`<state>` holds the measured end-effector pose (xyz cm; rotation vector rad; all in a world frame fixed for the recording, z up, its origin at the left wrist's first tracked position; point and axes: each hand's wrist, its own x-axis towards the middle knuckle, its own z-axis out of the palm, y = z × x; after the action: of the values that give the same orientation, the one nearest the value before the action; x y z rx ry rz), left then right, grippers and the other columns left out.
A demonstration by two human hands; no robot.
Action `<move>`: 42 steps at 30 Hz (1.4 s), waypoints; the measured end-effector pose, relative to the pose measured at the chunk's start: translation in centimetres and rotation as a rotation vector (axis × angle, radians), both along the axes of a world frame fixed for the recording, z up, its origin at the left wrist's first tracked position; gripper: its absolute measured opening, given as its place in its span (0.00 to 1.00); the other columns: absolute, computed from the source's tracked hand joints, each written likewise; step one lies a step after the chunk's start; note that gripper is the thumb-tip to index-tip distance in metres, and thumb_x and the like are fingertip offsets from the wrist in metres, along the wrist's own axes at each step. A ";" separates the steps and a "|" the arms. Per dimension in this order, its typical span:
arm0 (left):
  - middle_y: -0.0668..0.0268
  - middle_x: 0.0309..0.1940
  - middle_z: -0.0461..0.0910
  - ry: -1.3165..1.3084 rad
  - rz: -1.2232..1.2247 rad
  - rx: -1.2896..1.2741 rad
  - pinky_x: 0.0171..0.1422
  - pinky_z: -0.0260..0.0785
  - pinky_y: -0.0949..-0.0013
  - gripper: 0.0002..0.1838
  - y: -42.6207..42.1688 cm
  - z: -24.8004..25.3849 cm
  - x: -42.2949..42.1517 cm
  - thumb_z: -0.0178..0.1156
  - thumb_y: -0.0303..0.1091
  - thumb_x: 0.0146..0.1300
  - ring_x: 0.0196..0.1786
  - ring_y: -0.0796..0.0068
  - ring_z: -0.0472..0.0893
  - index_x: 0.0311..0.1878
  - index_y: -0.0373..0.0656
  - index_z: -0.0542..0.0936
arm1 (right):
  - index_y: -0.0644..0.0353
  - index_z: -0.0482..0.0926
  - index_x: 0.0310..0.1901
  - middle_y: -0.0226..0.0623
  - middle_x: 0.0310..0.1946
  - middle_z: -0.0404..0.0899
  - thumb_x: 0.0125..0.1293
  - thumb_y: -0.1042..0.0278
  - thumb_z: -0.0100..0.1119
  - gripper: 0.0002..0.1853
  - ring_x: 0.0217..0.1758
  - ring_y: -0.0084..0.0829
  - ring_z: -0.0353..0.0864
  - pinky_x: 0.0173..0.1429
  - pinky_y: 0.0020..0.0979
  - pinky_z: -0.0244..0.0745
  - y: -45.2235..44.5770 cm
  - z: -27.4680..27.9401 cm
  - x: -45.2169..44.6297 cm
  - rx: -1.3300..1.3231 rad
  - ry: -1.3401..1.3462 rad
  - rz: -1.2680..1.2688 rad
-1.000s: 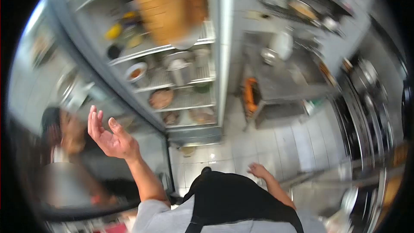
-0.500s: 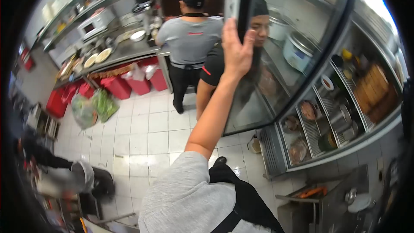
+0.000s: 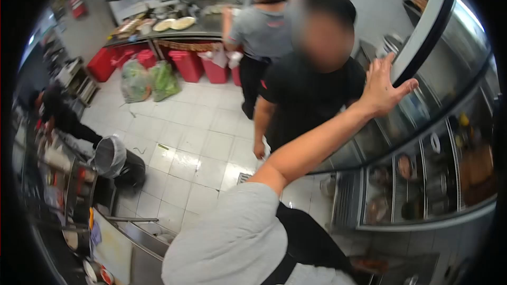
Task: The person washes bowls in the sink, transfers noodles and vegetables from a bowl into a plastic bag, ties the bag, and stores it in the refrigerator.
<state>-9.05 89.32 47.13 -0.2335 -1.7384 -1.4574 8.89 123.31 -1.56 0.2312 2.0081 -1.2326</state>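
Observation:
My left hand (image 3: pixel 385 88) is stretched out to the right, fingers spread, against the frame edge of a glass fridge door (image 3: pixel 422 37). It grips nothing. The door stands partly open in front of the fridge shelves (image 3: pixel 422 179), which hold bowls, metal containers and a brown block-like item. My right hand is out of sight. Just left of the door, a person in a black shirt and cap (image 3: pixel 311 89) faces me at close range, near my outstretched arm.
Behind, a person in grey (image 3: pixel 264 31) works at a counter (image 3: pixel 208 26) above red bins (image 3: pixel 187 66). Bags of greens (image 3: pixel 163 81) lie on the floor. Left: a lined black bin (image 3: pixel 129 169) and a bending person (image 3: pixel 63 116). Lower left: a cutting board (image 3: pixel 112 248).
My view has turned from the fridge toward the room. My left hand, first raised free, now rests on the door's edge. The person in black, partly behind the door earlier, now stands beside it in plain view.

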 end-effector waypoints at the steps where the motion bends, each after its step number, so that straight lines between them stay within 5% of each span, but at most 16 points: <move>1: 0.47 0.45 0.65 0.034 -0.073 0.062 0.59 0.57 0.59 0.46 1.1 -0.3 0.8 0.64 0.57 0.46 0.52 0.54 0.67 0.59 0.30 0.59 | 0.63 0.73 0.45 0.38 0.33 0.77 0.57 0.64 0.57 0.16 0.32 0.31 0.79 0.33 0.31 0.75 0.9 -0.9 -0.4 -0.007 0.051 0.053; 3: 0.47 0.47 0.64 0.123 -0.103 0.010 0.59 0.56 0.59 0.43 2.9 -0.9 4.1 0.64 0.51 0.46 0.53 0.53 0.65 0.58 0.30 0.60 | 0.63 0.73 0.45 0.38 0.33 0.77 0.57 0.65 0.57 0.16 0.32 0.31 0.79 0.33 0.31 0.75 1.3 -0.8 -1.0 -0.042 0.106 0.098; 5: 0.46 0.50 0.62 0.201 -0.223 -0.043 0.61 0.55 0.59 0.40 4.1 -1.7 7.0 0.64 0.45 0.46 0.55 0.51 0.63 0.57 0.30 0.60 | 0.63 0.71 0.46 0.35 0.32 0.76 0.58 0.67 0.56 0.15 0.33 0.29 0.78 0.32 0.30 0.75 -1.2 4.5 -2.3 -0.128 -0.027 -0.227; 9: 0.50 0.51 0.68 0.247 -0.616 -0.235 0.61 0.58 0.59 0.30 5.5 -6.5 11.2 0.60 0.40 0.51 0.56 0.52 0.66 0.55 0.34 0.66 | 0.62 0.67 0.52 0.34 0.37 0.76 0.56 0.67 0.58 0.22 0.34 0.27 0.76 0.34 0.28 0.74 -1.3 8.1 -4.7 -0.210 0.066 -0.143; 13: 0.50 0.45 0.74 -0.500 -1.114 -0.480 0.54 0.65 0.62 0.25 4.0 -16.0 13.9 0.56 0.44 0.58 0.49 0.54 0.74 0.51 0.32 0.71 | 0.57 0.59 0.60 0.44 0.58 0.61 0.51 0.69 0.64 0.34 0.39 0.27 0.76 0.40 0.28 0.73 -0.6 12.0 -4.0 -0.184 0.100 -0.159; 19: 0.50 0.43 0.76 -0.989 -1.182 -0.687 0.50 0.68 0.65 0.25 1.1 -24.8 16.6 0.55 0.44 0.59 0.45 0.58 0.76 0.52 0.32 0.70 | 0.57 0.58 0.61 0.45 0.60 0.59 0.51 0.70 0.64 0.36 0.45 0.30 0.75 0.42 0.30 0.74 1.6 17.9 -0.7 -0.213 0.200 -0.294; 23: 0.51 0.42 0.76 -1.160 -1.165 -0.542 0.48 0.68 0.68 0.25 2.4 -25.4 15.3 0.55 0.44 0.60 0.45 0.62 0.77 0.51 0.32 0.69 | 0.68 0.64 0.55 0.44 0.48 0.72 0.53 0.61 0.64 0.32 0.42 0.28 0.77 0.41 0.26 0.73 4.0 18.6 -1.3 -0.121 0.258 -0.520; 26: 0.53 0.42 0.76 -1.043 -1.189 -0.641 0.49 0.68 0.69 0.24 4.0 -24.8 13.4 0.55 0.43 0.60 0.45 0.66 0.76 0.50 0.32 0.70 | 0.71 0.66 0.53 0.42 0.44 0.75 0.56 0.54 0.60 0.31 0.43 0.28 0.77 0.40 0.24 0.75 5.4 18.7 -2.0 -0.092 0.314 -0.703; 31: 0.54 0.44 0.76 -1.028 -1.297 -0.656 0.46 0.69 0.67 0.23 7.7 -23.7 10.1 0.57 0.41 0.58 0.43 0.64 0.77 0.52 0.34 0.70 | 0.68 0.56 0.61 0.49 0.55 0.64 0.55 0.60 0.62 0.36 0.43 0.30 0.76 0.41 0.28 0.75 6.6 17.5 -1.7 -0.151 0.433 -0.913; 35: 0.59 0.47 0.75 -1.019 -1.374 -0.722 0.50 0.67 0.68 0.21 11.2 -22.7 7.0 0.57 0.37 0.59 0.50 0.70 0.74 0.53 0.37 0.70 | 0.62 0.62 0.59 0.45 0.54 0.68 0.54 0.59 0.62 0.33 0.44 0.32 0.75 0.39 0.29 0.73 5.1 13.5 0.4 -0.039 0.488 -1.074; 42: 0.56 0.51 0.73 -0.620 -1.591 -0.673 0.52 0.67 0.66 0.23 21.4 -21.3 0.6 0.57 0.37 0.59 0.54 0.67 0.72 0.56 0.36 0.69 | 0.61 0.73 0.48 0.45 0.45 0.75 0.52 0.49 0.60 0.27 0.46 0.41 0.75 0.50 0.34 0.70 -2.1 7.4 10.3 0.381 0.139 -0.864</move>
<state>-8.45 110.73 25.86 -2.0737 -2.6500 -1.9251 19.18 121.17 5.84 1.3388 2.3337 -1.3490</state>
